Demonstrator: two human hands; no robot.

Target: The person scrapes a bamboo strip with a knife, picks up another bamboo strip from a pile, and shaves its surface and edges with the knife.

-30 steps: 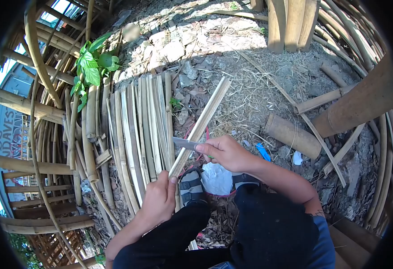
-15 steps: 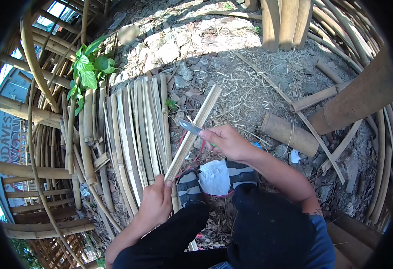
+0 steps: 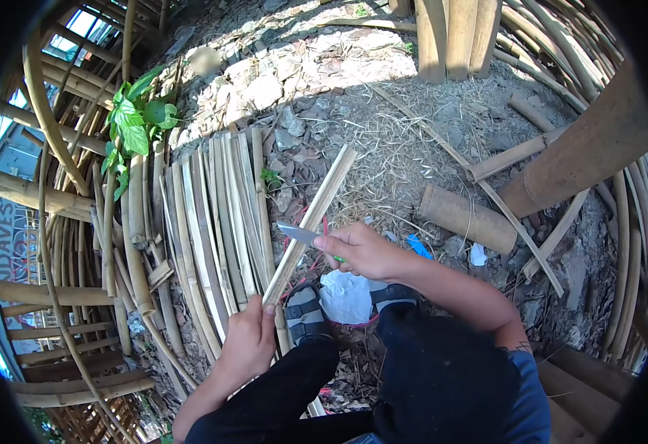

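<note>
My left hand point(image 3: 248, 339) is closed around the lower end of a split bamboo strip point(image 3: 328, 183). The strip slants up and to the right, away from my body. In my right hand point(image 3: 359, 250) is a knife point(image 3: 298, 234), its pale blade lying across the strip near the middle. A bit of green shows at the handle, mostly covered by my fingers. To the left, a row of split bamboo strips point(image 3: 217, 214) lies side by side on the ground.
A crumpled white sheet point(image 3: 346, 297) lies between my sandalled feet point(image 3: 308, 311). A cut bamboo section point(image 3: 468, 218) and a thick bamboo post point(image 3: 583, 155) are at the right. Bamboo lattice point(image 3: 50, 196) and a leafy green plant point(image 3: 128, 118) border the left. Shavings point(image 3: 387, 166) cover the ground ahead.
The knife in my right hand has moved down along the strip, closer to my left hand. My left hand keeps its grip, and the whole view has shifted slightly.
</note>
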